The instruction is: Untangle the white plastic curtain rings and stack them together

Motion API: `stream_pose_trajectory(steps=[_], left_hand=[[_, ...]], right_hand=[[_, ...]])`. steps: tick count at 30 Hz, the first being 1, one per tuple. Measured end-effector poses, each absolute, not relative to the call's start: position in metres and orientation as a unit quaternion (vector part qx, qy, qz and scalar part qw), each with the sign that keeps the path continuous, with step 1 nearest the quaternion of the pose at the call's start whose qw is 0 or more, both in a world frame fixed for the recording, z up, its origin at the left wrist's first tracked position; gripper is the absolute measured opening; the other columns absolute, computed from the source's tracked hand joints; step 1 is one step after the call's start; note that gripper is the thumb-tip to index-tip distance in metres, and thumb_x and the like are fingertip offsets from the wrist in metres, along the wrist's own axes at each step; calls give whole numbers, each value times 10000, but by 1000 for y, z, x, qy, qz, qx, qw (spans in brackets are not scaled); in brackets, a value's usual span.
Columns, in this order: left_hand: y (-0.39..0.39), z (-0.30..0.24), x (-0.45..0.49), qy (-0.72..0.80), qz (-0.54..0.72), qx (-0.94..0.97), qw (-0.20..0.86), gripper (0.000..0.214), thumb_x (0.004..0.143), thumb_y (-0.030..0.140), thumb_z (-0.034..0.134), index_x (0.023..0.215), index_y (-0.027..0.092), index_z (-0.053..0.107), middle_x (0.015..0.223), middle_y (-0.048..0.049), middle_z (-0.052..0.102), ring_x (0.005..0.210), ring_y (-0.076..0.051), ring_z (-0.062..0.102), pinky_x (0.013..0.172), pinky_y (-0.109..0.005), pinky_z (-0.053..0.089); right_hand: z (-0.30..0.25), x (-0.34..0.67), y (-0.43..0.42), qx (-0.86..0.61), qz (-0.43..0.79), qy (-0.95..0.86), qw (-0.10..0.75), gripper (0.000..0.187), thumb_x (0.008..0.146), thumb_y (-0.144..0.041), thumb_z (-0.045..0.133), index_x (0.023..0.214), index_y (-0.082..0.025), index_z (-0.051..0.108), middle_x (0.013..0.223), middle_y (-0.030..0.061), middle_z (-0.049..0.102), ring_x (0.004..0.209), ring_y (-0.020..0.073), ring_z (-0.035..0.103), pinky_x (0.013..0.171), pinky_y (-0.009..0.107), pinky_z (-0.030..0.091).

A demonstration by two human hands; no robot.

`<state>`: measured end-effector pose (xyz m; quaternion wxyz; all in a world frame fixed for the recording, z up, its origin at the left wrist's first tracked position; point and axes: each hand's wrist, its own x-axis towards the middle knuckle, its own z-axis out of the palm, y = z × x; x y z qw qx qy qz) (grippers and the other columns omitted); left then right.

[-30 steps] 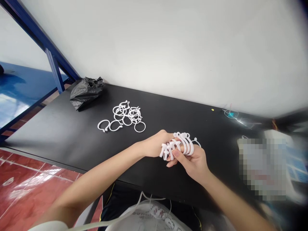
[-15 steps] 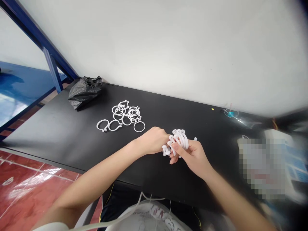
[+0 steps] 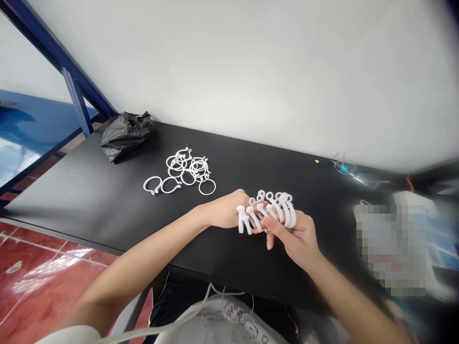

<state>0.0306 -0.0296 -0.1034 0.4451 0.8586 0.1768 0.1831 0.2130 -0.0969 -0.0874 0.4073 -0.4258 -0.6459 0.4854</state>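
Note:
Several white curtain rings, each with a small eyelet, hang together in a row between my two hands. My right hand is closed on them, its thumb pressing the near side and some rings around its fingers. At the left end of the row, my left hand is curled with its fingertips hidden behind the rings; it appears to grip them. A loose pile of the same white rings lies on the black table beyond my left hand.
A crumpled black plastic bag sits at the table's far left. Clear plastic packaging with a blue mark lies by the wall. A blurred, pixelated package is at the right. A blue metal frame stands on the left.
The bunched rings have spread into a longer row, with more of them showing. My right hand has shifted slightly right and down. The loose pile has stayed put.

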Motion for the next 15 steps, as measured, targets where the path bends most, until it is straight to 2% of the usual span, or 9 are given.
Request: stream_pose_trajectory(steps=[2,4,9,11,15], left_hand=[[-30,-103,32,189,186,862,433,361,824,144,514,504,155,347,461,59,321,456,-62,257,479,-215,265],[-30,-102,32,189,190,868,419,326,840,147,497,533,153,388,486,51,383,462,-63,304,489,-209,283],[-28,-103,32,212,165,892,363,318,848,131,511,536,148,452,498,41,434,446,-66,348,499,-213,307],[-28,-103,32,207,163,884,387,302,855,122,503,554,144,519,515,32,496,455,-68,393,512,-206,334],[-29,-105,31,163,191,816,521,258,849,150,521,610,129,617,589,4,624,524,-75,503,534,-175,383]], right_hand=[[-89,213,-97,-431,491,-637,408,484,954,-378,557,527,-185,675,581,42,714,455,139,625,574,301,555],[-90,214,-96,-432,510,-631,394,480,956,-393,550,543,-182,674,612,49,722,460,135,623,549,290,547],[-89,212,-93,-445,541,-618,357,272,836,-379,716,655,-177,695,607,27,695,539,154,652,532,264,556],[-88,211,-93,-453,543,-612,352,267,845,-380,700,675,-173,697,617,27,693,506,139,627,498,254,548],[-87,209,-96,-438,539,-615,373,262,843,-365,700,660,-178,684,605,18,676,444,116,578,442,241,513]])
